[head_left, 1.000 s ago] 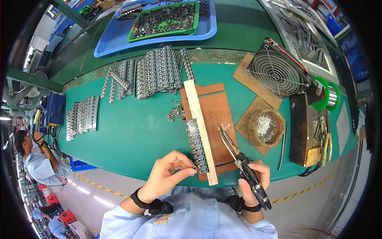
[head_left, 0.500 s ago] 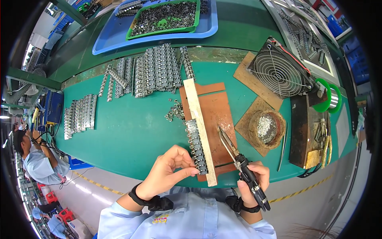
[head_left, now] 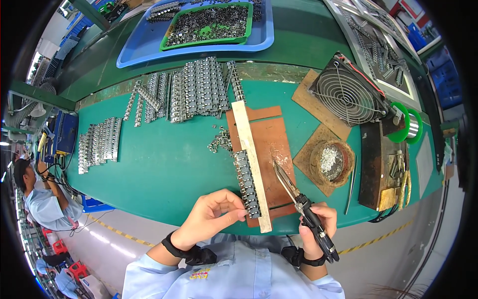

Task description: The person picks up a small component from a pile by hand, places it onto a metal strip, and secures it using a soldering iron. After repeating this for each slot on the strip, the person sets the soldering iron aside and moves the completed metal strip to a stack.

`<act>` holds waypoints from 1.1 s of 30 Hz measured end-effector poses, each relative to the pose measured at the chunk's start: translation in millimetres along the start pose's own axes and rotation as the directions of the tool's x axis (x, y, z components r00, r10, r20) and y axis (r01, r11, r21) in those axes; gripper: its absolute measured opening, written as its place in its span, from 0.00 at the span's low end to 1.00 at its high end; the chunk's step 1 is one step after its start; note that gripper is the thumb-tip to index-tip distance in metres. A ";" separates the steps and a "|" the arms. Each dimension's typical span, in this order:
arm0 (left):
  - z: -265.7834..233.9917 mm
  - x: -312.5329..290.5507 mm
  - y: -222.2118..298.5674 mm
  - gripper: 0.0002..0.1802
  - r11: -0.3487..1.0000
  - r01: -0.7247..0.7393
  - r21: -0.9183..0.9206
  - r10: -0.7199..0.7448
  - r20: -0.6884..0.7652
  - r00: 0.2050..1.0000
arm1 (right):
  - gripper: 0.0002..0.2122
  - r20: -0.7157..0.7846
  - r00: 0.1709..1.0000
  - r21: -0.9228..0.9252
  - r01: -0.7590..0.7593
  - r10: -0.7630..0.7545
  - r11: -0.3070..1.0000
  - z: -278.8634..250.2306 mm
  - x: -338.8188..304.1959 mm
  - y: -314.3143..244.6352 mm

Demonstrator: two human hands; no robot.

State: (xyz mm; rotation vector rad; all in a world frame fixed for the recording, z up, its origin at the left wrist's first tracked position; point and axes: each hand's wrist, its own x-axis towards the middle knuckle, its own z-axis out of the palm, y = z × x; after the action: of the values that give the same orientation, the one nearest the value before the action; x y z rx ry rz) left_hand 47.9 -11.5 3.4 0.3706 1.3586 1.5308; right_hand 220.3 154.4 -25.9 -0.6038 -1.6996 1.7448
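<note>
Long, dark-and-silver segmented strip (head_left: 247, 187) lay snug along L side of pale, straight wooden bar (head_left: 244, 127), & L hand (head_left: 211, 215) was right there, thumb + finger pinched at strip's near end; can't tell what they gripped! R hand (head_left: 325, 218) clutched black-handled, metal-tipped tool (head_left: 312, 219), its point over flat reddish-brown board (head_left: 271, 137).

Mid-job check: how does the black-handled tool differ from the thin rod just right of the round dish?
The black-handled tool is held in the right hand; the thin rod lies on the green tabletop. The tool is thicker, with a tapered tip; the rod is slim and plain grey. In the picture, the tool's upper end leans left, while the rod's leans slightly right. Both are long and narrow.
</note>
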 end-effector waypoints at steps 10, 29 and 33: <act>-6.2 2.2 1.3 0.03 0.995 0.019 -0.100 -0.012 0.068 0.998 | 0.21 0.067 0.981 -0.009 0.183 -0.182 0.983 -18.5 -21.8 -14.9; -7.3 4.0 -6.1 0.04 0.997 -0.024 -0.076 0.029 0.062 0.998 | 0.18 0.314 0.927 -0.179 0.272 -0.207 0.945 -7.7 -7.6 -36.1; -8.5 3.5 -6.3 0.04 0.998 -0.006 -0.064 0.010 0.063 0.998 | 0.19 0.328 0.923 -0.193 0.274 -0.201 0.942 -7.8 -6.6 -36.4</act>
State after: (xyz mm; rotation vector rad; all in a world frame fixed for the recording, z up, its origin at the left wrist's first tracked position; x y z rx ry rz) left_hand 42.9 -14.3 -6.1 0.3819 1.2578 1.5526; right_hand 234.7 154.4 9.1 -0.2154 -2.1171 1.5307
